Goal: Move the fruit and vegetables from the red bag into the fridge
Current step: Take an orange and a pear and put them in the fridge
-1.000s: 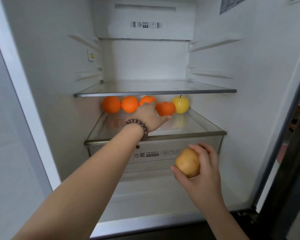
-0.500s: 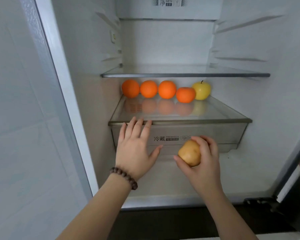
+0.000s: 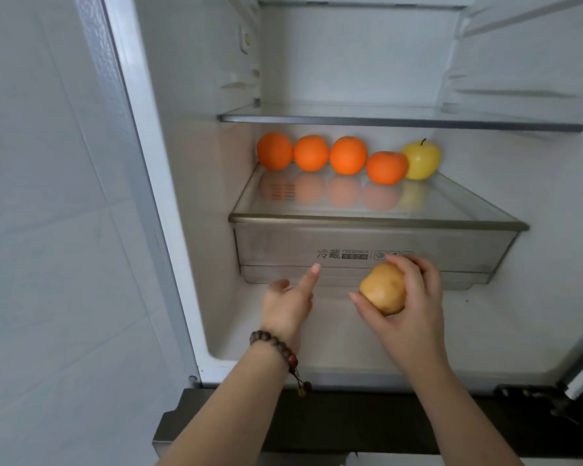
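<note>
Head view: right hand (image 3: 408, 307) partly hides potato (image 3: 382, 292).

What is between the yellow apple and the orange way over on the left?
Three more oranges sit in a row between the yellow apple and the leftmost orange, all on the glass shelf, in the head view.

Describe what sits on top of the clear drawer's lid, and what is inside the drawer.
On the drawer lid: four oranges and a yellow apple, along the back. Its frosted front hides any contents.
</note>
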Tool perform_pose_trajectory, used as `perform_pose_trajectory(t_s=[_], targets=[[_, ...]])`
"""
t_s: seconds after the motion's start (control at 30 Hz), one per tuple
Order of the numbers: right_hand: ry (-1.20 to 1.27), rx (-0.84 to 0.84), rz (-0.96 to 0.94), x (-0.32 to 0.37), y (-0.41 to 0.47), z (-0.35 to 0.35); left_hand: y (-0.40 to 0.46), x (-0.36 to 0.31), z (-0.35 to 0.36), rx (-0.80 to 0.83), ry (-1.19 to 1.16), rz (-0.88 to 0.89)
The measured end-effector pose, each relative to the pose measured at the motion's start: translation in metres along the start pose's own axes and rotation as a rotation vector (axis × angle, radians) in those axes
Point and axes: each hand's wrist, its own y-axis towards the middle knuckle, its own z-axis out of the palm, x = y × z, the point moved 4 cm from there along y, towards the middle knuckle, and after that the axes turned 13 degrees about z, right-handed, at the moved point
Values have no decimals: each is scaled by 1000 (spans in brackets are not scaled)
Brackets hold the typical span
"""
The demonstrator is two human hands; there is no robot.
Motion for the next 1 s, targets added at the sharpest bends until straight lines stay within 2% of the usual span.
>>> perform_pose_trajectory(t_s=[0.2,0.53,0.7,1.0], targets=[[2,25,-19,3,0,-6,-1,-6,11,7,-374,-53],[104,83,-110,25,-6,-28,-37,-1,8,-78,-439,-41],[192,127,-192,56,-10,-41,-72,0,-3,-65,-455,-40],[244,384,-319,124,24,-57,-122,0,-16,-82,-510,-105]])
